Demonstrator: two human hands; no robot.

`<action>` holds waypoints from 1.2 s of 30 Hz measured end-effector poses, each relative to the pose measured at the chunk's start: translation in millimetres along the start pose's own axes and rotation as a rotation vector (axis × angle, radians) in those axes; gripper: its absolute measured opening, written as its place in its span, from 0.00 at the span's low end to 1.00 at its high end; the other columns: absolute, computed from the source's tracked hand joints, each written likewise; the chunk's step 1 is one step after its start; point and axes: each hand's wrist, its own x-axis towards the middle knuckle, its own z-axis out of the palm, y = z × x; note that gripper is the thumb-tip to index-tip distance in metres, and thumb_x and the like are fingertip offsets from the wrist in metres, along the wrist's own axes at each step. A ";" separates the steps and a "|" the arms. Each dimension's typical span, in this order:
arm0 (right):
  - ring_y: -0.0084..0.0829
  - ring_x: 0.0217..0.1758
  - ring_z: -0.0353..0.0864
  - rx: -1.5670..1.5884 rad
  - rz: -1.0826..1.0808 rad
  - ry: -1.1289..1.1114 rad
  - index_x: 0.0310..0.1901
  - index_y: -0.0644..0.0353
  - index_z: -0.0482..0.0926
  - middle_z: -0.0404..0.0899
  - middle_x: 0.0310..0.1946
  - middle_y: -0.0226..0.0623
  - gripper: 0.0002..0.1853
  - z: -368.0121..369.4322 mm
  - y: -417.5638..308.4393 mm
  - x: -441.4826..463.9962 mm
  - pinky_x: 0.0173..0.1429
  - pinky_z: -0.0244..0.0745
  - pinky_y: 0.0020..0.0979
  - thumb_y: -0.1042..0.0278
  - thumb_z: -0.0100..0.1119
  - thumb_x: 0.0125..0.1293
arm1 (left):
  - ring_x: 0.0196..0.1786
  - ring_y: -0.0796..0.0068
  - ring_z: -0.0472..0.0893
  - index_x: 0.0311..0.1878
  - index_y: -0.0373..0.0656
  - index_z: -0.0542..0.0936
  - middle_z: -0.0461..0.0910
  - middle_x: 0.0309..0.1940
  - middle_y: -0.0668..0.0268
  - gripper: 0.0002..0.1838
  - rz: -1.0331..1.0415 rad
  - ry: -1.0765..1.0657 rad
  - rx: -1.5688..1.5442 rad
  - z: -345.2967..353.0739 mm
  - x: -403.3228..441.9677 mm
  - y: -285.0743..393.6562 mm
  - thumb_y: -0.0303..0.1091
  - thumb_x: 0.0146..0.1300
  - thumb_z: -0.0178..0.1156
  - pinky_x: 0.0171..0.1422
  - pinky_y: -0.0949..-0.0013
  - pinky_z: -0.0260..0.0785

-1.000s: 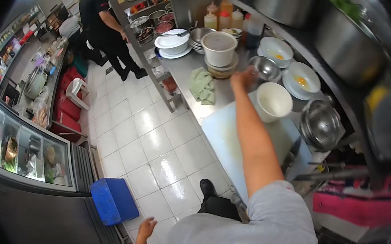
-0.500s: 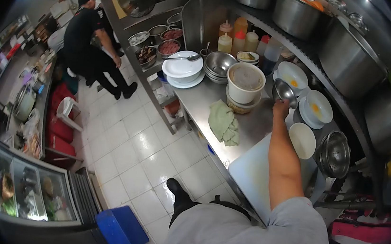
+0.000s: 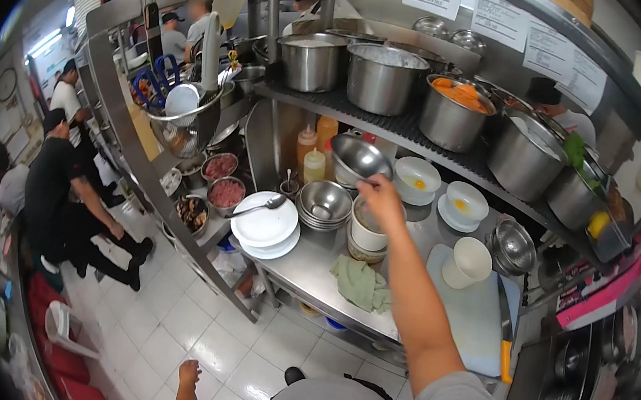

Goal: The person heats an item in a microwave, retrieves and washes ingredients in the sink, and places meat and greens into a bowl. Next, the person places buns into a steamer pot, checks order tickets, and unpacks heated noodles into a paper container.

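Note:
My right hand (image 3: 383, 200) grips the rim of a metal mixing bowl (image 3: 362, 157), raised and tilted above the counter. Below that hand stands a white tub (image 3: 368, 235), partly hidden by it. Stacked metal bowls (image 3: 326, 203) sit to its left. To its right are a white bowl with egg yolk (image 3: 416, 183) and another yolk-filled white bowl (image 3: 465, 203). A green cloth (image 3: 361, 284) lies crumpled near the front edge. Low at my left side hangs my left hand (image 3: 190, 374), its fingers loosely bent and apart, with nothing visible in it.
A white cutting board (image 3: 470, 333) bears an empty white container (image 3: 468, 264) and an orange-handled knife (image 3: 507, 344). White plates (image 3: 263, 221) carry a spoon. Large pots (image 3: 384, 80) line the shelf above. At left, a person in black (image 3: 64, 189) stands beyond the tiled floor.
My right hand has carried the metal bowl leftward and up, from beside the yolk bowls to above the tub. My left hand has come into view. The camera has turned, showing more shelf.

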 end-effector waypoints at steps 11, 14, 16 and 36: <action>0.17 0.22 0.73 0.025 0.305 -0.501 0.52 0.58 0.75 0.81 0.35 0.28 0.16 3.1 14.5 -247.4 0.30 0.69 0.20 0.63 0.53 0.66 | 0.35 0.67 0.81 0.43 0.38 0.77 0.79 0.36 0.60 0.15 0.596 -0.555 0.220 113.2 43.2 -34.5 0.32 0.52 0.59 0.34 0.66 0.74; 0.19 0.24 0.75 0.042 0.328 -0.429 0.52 0.58 0.76 0.81 0.36 0.30 0.16 -4.5 53.5 -290.5 0.32 0.71 0.21 0.61 0.53 0.65 | 0.28 0.67 0.81 0.37 0.35 0.80 0.80 0.28 0.60 0.12 0.713 -0.670 0.348 119.1 30.2 -51.0 0.34 0.57 0.54 0.28 0.69 0.73; 0.18 0.26 0.76 -0.215 0.395 -0.423 0.51 0.58 0.76 0.82 0.37 0.29 0.15 -4.1 46.4 -304.4 0.36 0.71 0.22 0.63 0.55 0.64 | 0.29 0.68 0.82 0.36 0.35 0.80 0.80 0.28 0.61 0.12 0.870 -0.684 0.403 127.1 37.9 -53.5 0.34 0.57 0.55 0.30 0.69 0.74; 0.39 0.41 0.80 -0.639 -0.415 -0.577 0.52 0.53 0.75 0.80 0.42 0.39 0.17 -9.3 -78.3 -203.5 0.44 0.74 0.37 0.57 0.55 0.63 | 0.32 0.71 0.82 0.42 0.37 0.80 0.82 0.33 0.61 0.18 0.539 -0.799 0.395 219.9 30.0 55.3 0.43 0.58 0.58 0.40 0.68 0.74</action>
